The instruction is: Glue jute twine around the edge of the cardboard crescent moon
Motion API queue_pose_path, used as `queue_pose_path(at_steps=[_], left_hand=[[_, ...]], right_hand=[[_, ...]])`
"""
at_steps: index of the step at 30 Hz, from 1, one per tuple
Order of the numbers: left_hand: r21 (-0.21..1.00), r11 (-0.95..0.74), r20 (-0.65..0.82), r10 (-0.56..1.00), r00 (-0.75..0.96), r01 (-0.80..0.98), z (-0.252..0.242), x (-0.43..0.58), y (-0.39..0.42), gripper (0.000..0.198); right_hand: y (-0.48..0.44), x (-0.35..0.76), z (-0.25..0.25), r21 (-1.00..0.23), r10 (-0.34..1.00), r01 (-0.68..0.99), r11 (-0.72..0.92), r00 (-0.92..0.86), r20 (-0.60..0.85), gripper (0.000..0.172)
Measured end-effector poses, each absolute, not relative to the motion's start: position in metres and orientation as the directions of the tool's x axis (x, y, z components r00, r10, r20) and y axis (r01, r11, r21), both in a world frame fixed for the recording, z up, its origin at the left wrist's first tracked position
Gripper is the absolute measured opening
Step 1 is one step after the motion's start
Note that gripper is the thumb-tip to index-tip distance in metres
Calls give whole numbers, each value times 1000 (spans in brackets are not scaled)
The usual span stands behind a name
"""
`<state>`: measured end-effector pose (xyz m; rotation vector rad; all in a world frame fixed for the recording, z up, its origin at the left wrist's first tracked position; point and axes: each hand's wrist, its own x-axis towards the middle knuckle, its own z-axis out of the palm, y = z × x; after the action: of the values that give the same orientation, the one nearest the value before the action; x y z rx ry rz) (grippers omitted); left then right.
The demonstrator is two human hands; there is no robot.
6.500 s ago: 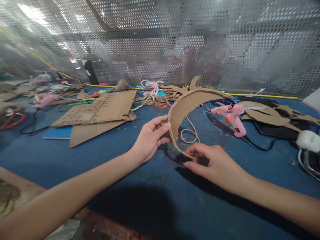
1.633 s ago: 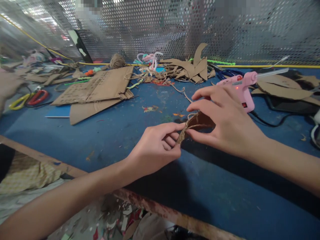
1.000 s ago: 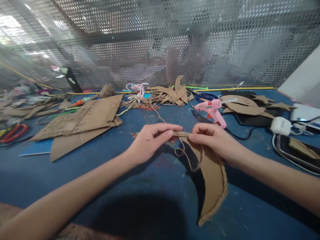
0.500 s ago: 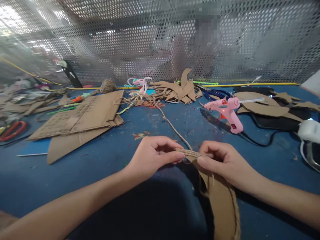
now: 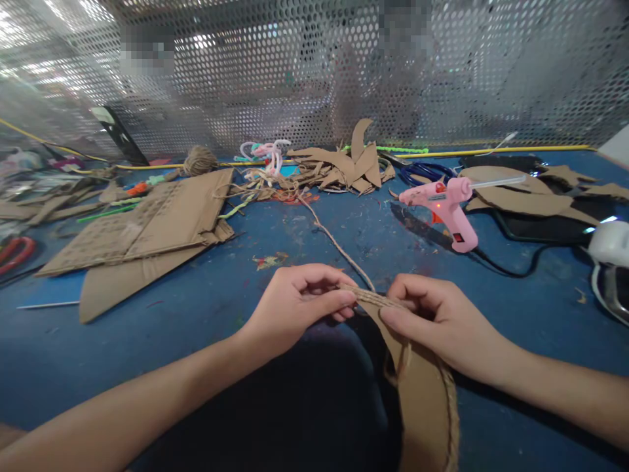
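Observation:
A curved cardboard piece [image 5: 426,400] hangs between my hands at the lower right, with twine along its edges. My left hand [image 5: 307,298] pinches its narrow, twine-covered tip between thumb and fingers. A little further along the same edge, my right hand [image 5: 427,311] is closed on the cardboard, its thumb on the near side. Strands of twine [image 5: 368,296] lie side by side over the top edge between the two hands. From there a length of twine [image 5: 337,246] runs back across the table to a tangle among the scraps. My fingertips behind the cardboard are partly hidden.
A pink hot glue gun [image 5: 455,210] with a lit light stands at the right, its cable trailing. Folded cardboard [image 5: 162,219] lies at the left. Cardboard scraps [image 5: 339,167] and a twine ball [image 5: 200,160] sit along the perforated metal screen [image 5: 295,78]. Red-handled scissors [image 5: 17,254] lie far left.
The view has shifted slightly, so the things on the table appear a bit higher and further left. Both hands keep the same grip on the twine-edged cardboard.

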<state>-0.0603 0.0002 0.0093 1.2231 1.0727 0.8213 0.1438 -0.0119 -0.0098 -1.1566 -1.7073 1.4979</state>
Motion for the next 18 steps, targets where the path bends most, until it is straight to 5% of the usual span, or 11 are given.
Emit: queue_pose_path(at_steps=[5,11,18], left_hand=[[993,108,-119,944,308,52,8,-61,-2,62],[990,134,-141,942,305,45,6,-57,-4,28],[988,151,-155,944,290,36,7,-57,-4,25]], right_hand=[[-11,145,-8,-973,871,232,-1,-477,-114,28],[-11,145,-8,-976,845,220,-12,-519,-127,28],[-11,149,-6,-963,865,250,101,-500,-39,34]])
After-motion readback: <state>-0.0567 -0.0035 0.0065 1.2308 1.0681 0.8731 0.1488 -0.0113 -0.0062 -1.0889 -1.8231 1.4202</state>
